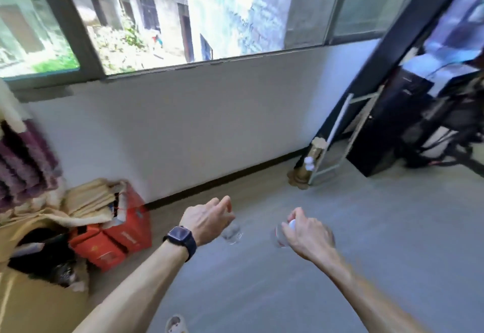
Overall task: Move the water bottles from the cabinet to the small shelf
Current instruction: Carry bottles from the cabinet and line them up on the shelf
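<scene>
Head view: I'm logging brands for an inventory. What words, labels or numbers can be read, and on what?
Nothing is readable; the frame is motion-blurred.
Red boxes: pale print, too blurred to read.
Right bottle, held by the right hand: red label, unreadable.
Left bottle, held by the left hand: no label visible.
Watch: dark face, no digits.

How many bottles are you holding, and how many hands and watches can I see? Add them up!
Bottles held: 2, left bottle, right bottle
Hands: 2, left hand, right hand
Watches: 1, watch on left wrist
Total: 5
</scene>
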